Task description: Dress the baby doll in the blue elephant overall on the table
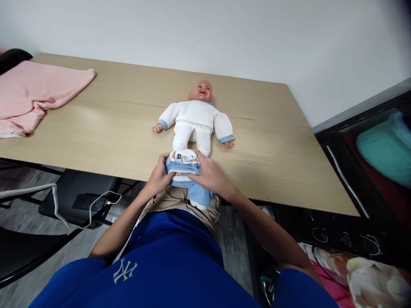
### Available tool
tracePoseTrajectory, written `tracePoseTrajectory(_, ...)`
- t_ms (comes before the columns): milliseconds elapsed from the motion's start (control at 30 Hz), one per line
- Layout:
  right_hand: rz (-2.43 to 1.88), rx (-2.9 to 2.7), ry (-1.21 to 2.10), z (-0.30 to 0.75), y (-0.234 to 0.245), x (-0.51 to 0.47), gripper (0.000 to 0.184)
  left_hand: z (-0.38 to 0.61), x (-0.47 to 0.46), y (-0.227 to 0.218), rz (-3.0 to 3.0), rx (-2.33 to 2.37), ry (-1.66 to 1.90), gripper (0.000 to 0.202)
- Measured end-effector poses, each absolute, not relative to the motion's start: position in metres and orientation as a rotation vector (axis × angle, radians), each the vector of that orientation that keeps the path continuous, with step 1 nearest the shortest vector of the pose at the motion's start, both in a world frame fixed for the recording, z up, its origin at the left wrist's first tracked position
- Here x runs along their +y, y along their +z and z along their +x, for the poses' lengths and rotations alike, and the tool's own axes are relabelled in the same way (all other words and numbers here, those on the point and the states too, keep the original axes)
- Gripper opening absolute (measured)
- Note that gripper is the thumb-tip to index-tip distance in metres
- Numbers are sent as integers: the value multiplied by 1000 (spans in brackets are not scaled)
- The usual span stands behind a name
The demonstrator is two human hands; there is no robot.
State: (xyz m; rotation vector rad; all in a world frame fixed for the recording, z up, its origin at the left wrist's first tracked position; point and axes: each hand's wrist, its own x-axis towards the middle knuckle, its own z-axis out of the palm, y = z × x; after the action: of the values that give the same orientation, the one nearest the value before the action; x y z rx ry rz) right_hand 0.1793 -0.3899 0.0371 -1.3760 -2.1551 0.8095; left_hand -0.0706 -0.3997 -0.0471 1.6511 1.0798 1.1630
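A baby doll (pixel 195 113) lies on its back on the table, head away from me, in a white top with blue cuffs. Its legs, in white, point towards me. Bunched at the doll's feet are small blue baby pants (pixel 183 167) with white trim and an animal face on them. My left hand (pixel 160 173) grips their left side, and my right hand (pixel 210 171) grips the right side, thumbs facing each other. Between the thumbs a bit of skin-coloured doll foot seems to show. One blue pant leg with a white end hangs below the table edge.
A pink cloth (pixel 41 94) lies at the left of the wooden table (pixel 272 162). Black chairs (pixel 73 192) and a white cable (pixel 56 205) are at the lower left. On the right stand a dark shelf with a teal item (pixel 385 145) and plastic-wrapped things (pixel 369 273).
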Motion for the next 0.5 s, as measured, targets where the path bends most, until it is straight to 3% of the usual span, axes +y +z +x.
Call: tracePoseTrajectory(500,-1290,-2084,823,184,36,-379,76,-77,-390,-41,1719,1013,1207,51)
